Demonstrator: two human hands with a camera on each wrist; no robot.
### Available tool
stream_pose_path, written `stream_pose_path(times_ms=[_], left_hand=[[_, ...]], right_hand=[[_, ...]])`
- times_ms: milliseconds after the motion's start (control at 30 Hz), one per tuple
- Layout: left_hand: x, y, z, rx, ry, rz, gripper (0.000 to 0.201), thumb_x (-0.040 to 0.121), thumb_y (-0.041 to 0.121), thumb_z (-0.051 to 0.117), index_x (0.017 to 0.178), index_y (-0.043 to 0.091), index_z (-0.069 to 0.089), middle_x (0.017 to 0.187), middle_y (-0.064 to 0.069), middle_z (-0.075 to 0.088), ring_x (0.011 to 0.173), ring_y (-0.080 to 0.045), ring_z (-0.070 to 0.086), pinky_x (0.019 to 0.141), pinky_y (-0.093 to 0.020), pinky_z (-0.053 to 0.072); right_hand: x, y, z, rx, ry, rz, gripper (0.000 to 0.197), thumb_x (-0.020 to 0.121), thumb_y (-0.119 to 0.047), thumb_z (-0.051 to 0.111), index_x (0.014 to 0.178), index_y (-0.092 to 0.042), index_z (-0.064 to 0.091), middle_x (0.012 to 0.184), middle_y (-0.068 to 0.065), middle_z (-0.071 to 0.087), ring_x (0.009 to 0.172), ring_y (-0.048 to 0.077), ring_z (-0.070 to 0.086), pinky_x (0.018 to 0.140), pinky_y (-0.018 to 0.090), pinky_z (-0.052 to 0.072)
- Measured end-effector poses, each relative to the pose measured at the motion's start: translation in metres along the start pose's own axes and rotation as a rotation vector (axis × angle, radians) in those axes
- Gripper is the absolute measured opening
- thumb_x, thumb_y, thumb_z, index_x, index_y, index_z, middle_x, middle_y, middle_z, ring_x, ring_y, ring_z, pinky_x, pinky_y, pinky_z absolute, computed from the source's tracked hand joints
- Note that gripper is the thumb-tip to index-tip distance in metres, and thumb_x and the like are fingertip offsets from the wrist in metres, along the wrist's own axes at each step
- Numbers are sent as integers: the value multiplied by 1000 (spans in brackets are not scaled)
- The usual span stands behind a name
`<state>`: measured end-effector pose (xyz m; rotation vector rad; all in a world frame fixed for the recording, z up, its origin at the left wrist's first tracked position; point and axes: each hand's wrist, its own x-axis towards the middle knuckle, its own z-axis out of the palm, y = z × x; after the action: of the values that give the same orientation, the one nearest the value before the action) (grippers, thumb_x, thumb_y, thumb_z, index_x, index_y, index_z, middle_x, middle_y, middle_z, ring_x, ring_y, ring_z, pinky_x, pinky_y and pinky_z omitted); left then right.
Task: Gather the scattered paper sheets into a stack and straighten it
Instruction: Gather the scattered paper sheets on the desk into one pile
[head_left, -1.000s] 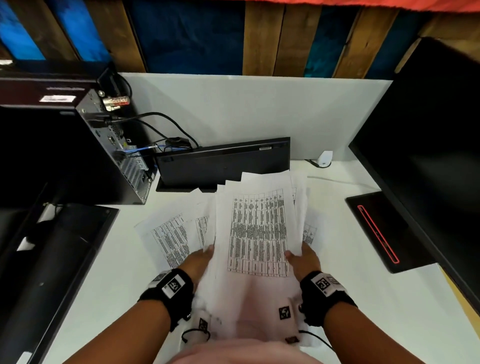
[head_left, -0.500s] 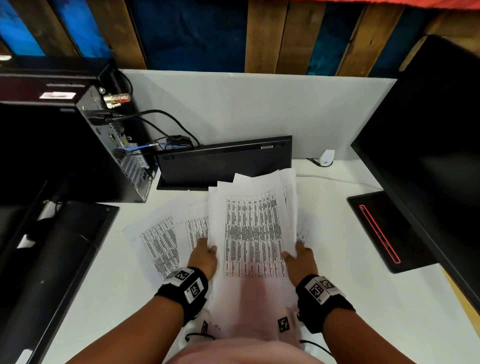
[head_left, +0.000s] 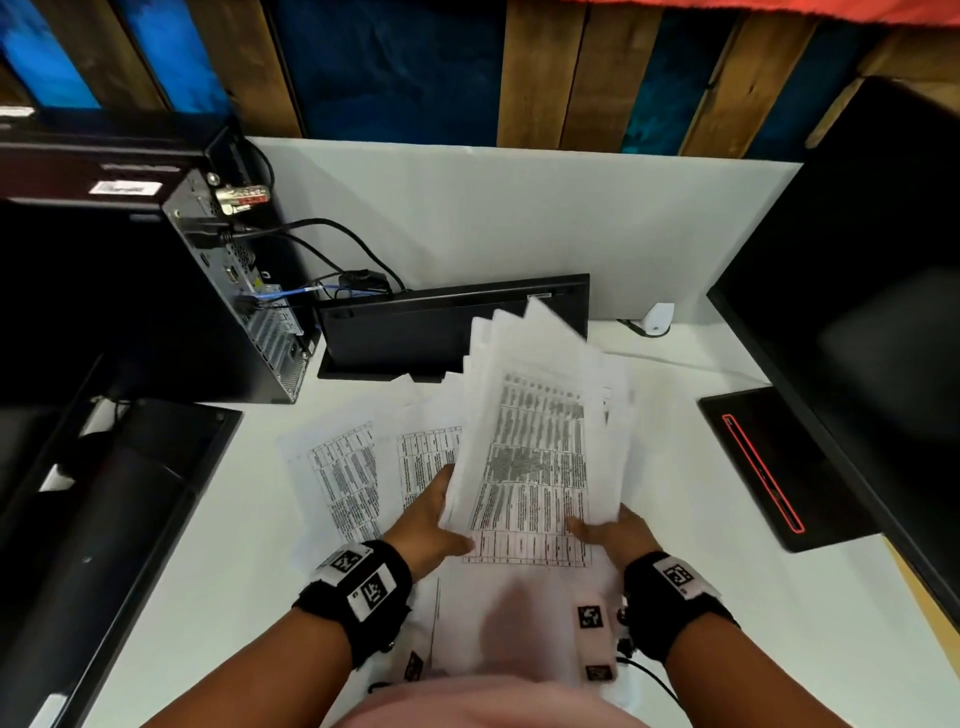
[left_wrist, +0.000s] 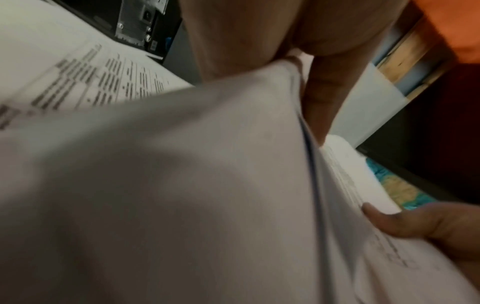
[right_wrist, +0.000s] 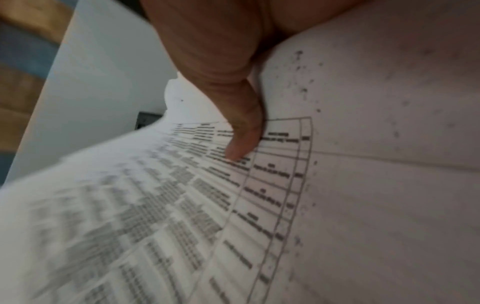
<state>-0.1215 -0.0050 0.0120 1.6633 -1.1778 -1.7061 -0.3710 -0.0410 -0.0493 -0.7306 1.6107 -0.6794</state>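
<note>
Since half a second ago, the bundle of white printed paper sheets (head_left: 540, 447) leans more to the right and its far corners now stick up in front of the flat black keyboard (head_left: 452, 327) that stands on its edge at the back of the white desk (head_left: 208, 571); the print on the top page looks smeared, so the bundle seems to be moving. Both hands sat a bit closer to the body a full second ago. Now the left hand (head_left: 434, 525) holds the left edge of the bundle, thumb on top and fingers (left_wrist: 322, 98) under it. The right hand (head_left: 615, 532) holds the right edge the same way, with its thumb (right_wrist: 244, 142) pressed on the printed table. So each hand is clamped on the bundle, which is raised off the desk, in front of the keyboard. Most sheets seem to be picked up already. But the job looks only partly done. Two loose white printed pages (head_left: 374, 467) lie flat on the desk, in front of the keyboard and just left of the bundle. They need to go into the pile. The bundle is also fanned out, with many corners poking past each other, so it needs tapping straight.
</note>
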Motion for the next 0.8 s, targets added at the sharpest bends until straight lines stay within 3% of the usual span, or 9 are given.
stream_pose_path(times_ms=[100, 167, 200, 267, 333, 433, 533, 667, 800], left_hand=[[-9, 8, 4, 63, -49, 24, 84, 77, -16, 63, 140, 28, 29, 123, 11, 51, 117, -10, 50, 88, -9, 44], [-12, 11, 8, 154, -77, 46, 69, 76, -14, 62, 131, 24, 45, 117, 2, 62, 113, -19, 59, 95, -26, 50], [-14, 13, 12, 196, -95, 65, 58, 77, -11, 61, 119, 26, 50, 112, -1, 65, 108, -20, 62, 94, -30, 52], [-13, 10, 16, 270, -124, 109, 39, 82, -4, 62, 100, 29, 55, 92, 6, 66, 88, -10, 63, 77, -16, 51], [-10, 7, 21, 297, -107, 137, 20, 87, 6, 65, 93, 25, 62, 78, 14, 61, 74, 1, 56, 62, -7, 42], [-9, 1, 19, 126, -17, 89, 25, 89, 15, 65, 113, 11, 65, 97, 4, 68, 92, -11, 63, 82, -17, 47], [-6, -10, 5, -124, 135, 36, 18, 86, 6, 66, 104, 13, 67, 95, 1, 73, 95, -16, 65, 91, -29, 48], [4, -35, -22, -299, 307, -58, 18, 82, -5, 68, 87, 12, 69, 80, 5, 75, 93, -22, 65, 103, -38, 42], [12, -58, -45, -171, 492, -227, 36, 79, 10, 75, 113, 0, 64, 109, -16, 69, 103, -30, 64, 102, -39, 44]], right_hand=[[0, 5, -7, 136, -64, -2, 81, 43, -28, 95, 113, -2, 63, 99, 13, 74, 98, 30, 68, 98, 50, 48], [0, 4, -10, 149, -80, -19, 111, 25, -43, 96, 121, -3, 57, 112, 10, 71, 109, 31, 64, 97, 50, 48], [5, 8, -14, 169, -87, -5, 124, 26, -43, 96, 132, -2, 47, 124, 9, 63, 118, 31, 58, 99, 52, 45], [11, 15, -21, 210, -120, 23, 132, 37, -35, 96, 146, -13, 25, 144, 7, 44, 134, 29, 41, 108, 60, 33], [23, 29, -31, 223, -135, 20, 126, 39, -26, 98, 143, -13, 28, 144, 11, 47, 132, 31, 44, 108, 60, 32], [2, 18, -31, 217, -182, 37, 99, 36, -16, 96, 125, -3, 54, 119, 18, 66, 108, 33, 65, 97, 49, 46], [-6, 11, -27, 268, -255, 18, 89, 26, -21, 97, 106, 1, 65, 103, 22, 71, 92, 32, 70, 88, 44, 52], [-2, 1, -18, 138, -210, 22, 30, 67, -10, 82, 90, -12, 65, 92, 14, 66, 79, 23, 56, 63, 28, 42], [19, 6, -6, -8, -46, 23, 34, 76, -13, 78, 99, -27, 57, 95, 10, 66, 73, 20, 57, 61, 28, 43]])
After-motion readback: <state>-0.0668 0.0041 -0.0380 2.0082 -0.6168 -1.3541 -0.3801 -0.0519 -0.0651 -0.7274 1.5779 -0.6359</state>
